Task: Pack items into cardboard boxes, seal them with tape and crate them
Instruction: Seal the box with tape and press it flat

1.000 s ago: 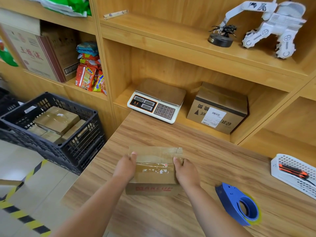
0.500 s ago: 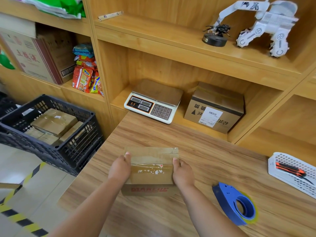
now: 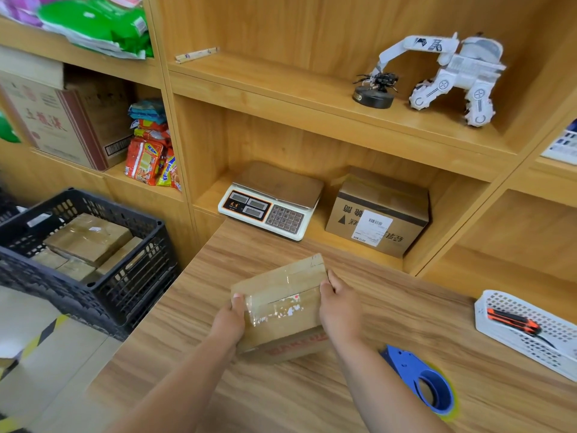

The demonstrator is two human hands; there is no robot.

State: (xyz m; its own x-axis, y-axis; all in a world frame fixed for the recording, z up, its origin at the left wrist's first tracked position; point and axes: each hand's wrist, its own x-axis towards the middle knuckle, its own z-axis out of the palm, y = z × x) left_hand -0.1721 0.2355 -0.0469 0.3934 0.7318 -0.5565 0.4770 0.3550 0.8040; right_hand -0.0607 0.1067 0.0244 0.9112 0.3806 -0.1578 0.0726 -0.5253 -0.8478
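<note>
Risk: just left of the tape dispenser, I grip the sealed box only by its ends, on or barely off the table, can't tell which. Slick tape under my left thumb could let it slip or twist. Swinging left, it could clip the crate rim. Left hand clamps the left end, thumb on top; right hand curls round the right end.

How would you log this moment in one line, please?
taped box: between both hands | left hand: grips left end | right hand: grips right end | crate: holds sealed boxes | tape dispenser: idle
</note>
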